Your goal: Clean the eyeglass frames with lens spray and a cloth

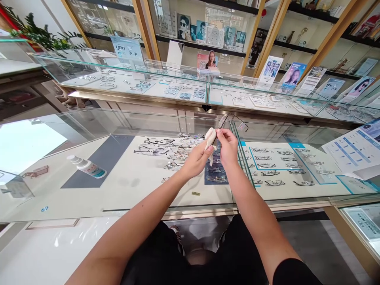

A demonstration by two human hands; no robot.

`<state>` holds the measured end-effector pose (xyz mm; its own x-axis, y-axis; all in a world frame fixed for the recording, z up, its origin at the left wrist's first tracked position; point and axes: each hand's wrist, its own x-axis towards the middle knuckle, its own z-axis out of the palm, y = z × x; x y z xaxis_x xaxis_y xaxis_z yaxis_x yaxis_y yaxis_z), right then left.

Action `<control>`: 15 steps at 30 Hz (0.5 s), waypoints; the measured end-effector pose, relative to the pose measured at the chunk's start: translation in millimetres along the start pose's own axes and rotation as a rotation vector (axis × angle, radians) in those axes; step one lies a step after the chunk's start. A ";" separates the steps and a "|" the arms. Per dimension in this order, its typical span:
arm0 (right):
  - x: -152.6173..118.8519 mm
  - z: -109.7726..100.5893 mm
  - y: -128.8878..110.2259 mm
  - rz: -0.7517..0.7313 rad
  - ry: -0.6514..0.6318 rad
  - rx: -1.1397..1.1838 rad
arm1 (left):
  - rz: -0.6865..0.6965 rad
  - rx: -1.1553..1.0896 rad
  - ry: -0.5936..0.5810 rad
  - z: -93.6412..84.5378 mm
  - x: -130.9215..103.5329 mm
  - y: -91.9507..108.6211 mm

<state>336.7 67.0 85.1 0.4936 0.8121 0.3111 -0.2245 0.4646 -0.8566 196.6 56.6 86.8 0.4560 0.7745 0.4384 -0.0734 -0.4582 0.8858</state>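
Observation:
My left hand [198, 159] is closed on a pale wiping cloth [210, 138], which is folded up over part of a pair of eyeglasses and hangs down below the thumb. Close against it, my right hand [227, 145] pinches the eyeglasses [223, 120] with bent fingers. One lens and a thin dark temple, with a small tag, stick out beyond the fingertips. The rest of the frame is hidden by the cloth and hands. Both hands are above the glass counter [166, 200].
A white spray bottle [87, 166] stands on the counter at left, near a grey mat [114, 152]. Rows of eyeglasses [157, 141] lie under the glass. An upright divider edge [242, 154] is right of my hands. A printed leaflet [353, 152] stands far right.

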 end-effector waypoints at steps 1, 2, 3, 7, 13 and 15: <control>1.3 -1.1 0.6 -0.005 0.017 -0.003 | 0.015 0.009 -0.010 0.3 -0.7 0.9; 3.5 -3.0 1.2 -0.009 0.033 -0.005 | 0.022 0.019 -0.016 0.2 -1.3 1.2; 6.6 -5.6 1.9 -0.011 0.046 -0.010 | 0.019 0.027 -0.017 -0.1 -2.0 1.0; 23.0 -20.5 3.7 0.000 0.062 -0.033 | -0.073 -0.014 0.013 -2.9 -3.0 -1.6; 35.6 -31.5 4.9 0.121 0.046 0.081 | -0.321 -0.461 0.170 -20.4 -5.2 16.5; 35.0 -30.3 5.6 0.151 0.006 0.109 | -0.392 -0.561 0.249 -33.7 -13.4 33.0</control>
<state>378.2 87.3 78.7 0.4526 0.8734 0.1796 -0.3862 0.3736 -0.8434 158.2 45.8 115.3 0.3319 0.9427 0.0355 -0.4205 0.1141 0.9001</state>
